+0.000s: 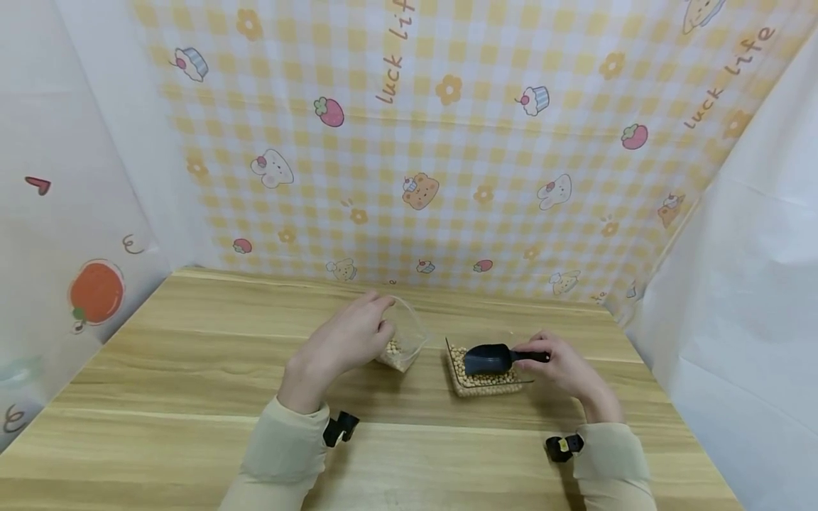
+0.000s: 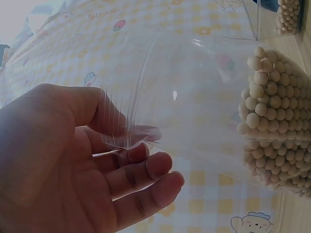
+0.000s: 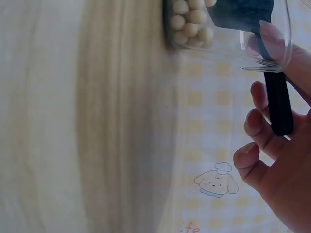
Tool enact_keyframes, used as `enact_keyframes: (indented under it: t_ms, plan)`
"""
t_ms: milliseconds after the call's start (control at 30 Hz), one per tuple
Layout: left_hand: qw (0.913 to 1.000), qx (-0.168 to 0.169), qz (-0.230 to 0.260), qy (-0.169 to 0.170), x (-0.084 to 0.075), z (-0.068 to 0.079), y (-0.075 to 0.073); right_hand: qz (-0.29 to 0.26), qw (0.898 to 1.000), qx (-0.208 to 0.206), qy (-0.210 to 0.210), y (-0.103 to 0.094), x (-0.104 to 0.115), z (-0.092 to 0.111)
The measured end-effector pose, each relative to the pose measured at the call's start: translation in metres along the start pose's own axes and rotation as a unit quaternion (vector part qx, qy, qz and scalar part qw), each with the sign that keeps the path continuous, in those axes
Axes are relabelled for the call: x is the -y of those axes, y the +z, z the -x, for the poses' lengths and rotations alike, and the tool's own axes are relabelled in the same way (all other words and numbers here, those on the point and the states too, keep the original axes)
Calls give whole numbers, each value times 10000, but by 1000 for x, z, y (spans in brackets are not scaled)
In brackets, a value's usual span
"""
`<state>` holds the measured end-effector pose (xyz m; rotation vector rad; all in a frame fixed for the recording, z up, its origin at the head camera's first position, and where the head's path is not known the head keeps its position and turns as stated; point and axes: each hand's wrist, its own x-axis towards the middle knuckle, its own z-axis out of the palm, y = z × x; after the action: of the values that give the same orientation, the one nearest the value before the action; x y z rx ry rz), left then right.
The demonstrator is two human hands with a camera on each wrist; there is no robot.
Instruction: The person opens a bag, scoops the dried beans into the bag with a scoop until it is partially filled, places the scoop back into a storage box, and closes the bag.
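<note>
My left hand [image 1: 351,333] pinches the top edge of a clear plastic bag [image 2: 194,87] between thumb and forefinger, its other fingers free. Round beige beans [image 2: 277,97] fill the bottom of the bag, which stands on the table with its mouth open. In my right hand [image 1: 562,362] is the handle of a black scoop [image 1: 491,359], held between thumb and fingers. The scoop's blade lies over a clear square container [image 1: 488,390] that holds more of these beans [image 3: 192,22]. Whether beans lie in the blade, I cannot tell.
A wood-grain table [image 1: 192,369] lies under both hands. Behind it hangs a yellow checked cloth [image 1: 383,156] with cartoon prints, and white sheets [image 1: 735,284] close off the sides. Black wrist cameras [image 1: 341,428] sit at both sleeves.
</note>
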<state>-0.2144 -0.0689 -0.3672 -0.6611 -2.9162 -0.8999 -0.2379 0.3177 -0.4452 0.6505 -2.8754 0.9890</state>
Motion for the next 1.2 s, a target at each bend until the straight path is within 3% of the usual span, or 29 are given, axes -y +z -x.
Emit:
enact_keyframes:
  t_ms: [233,367,500,667,800,967,1200]
  plan:
    - [10000,-65,30,5,-1,0,1,186,9997,116,145,0,2,0]
    - [10000,-49,29,30,1,2,0,323,9981,176,501,-4,10,2]
    - [10000,-39,72,4,2,4,1,644,9956,-57,682,-10,23,6]
    - [9998,-19,201,84,2,2,1,1127,9906,-771,26,-16,46,4]
    - [9997,-52,207,80,2,-1,1,741,9875,-1188,-727,-7,72,-6]
    - [9999,-67,68,72,4,-1,2,38,9823,-1079,-1533,21,100,-23]
    - [9999,-93,69,100,4,-2,3,-76,9682,-849,-2353,54,118,-40]
